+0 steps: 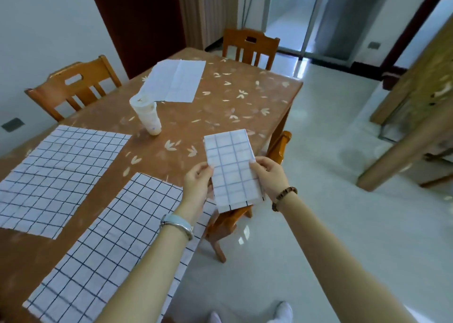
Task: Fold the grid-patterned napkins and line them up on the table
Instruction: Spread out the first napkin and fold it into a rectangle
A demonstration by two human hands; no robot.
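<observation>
Over the right edge of the desk [220,102], left hand [198,178] and right hand [268,173] pinch one folded napkin [232,168] by its sides (not set down yet), while the left-edge napkin [58,175] and front-edge napkin [110,244] lie flat, unfolded.

**Folded napkin held at the surface's edge**

Both hands hold a folded grid napkin [232,168] in the air: the left hand [197,180] pinches its left edge, the right hand [268,175] its right. Two unfolded grid napkins [61,178] [110,244] lie flat on the surface [220,97]. Beyond them stand a leaning stack of cups [147,115] and a pale cloth [176,81].
</observation>
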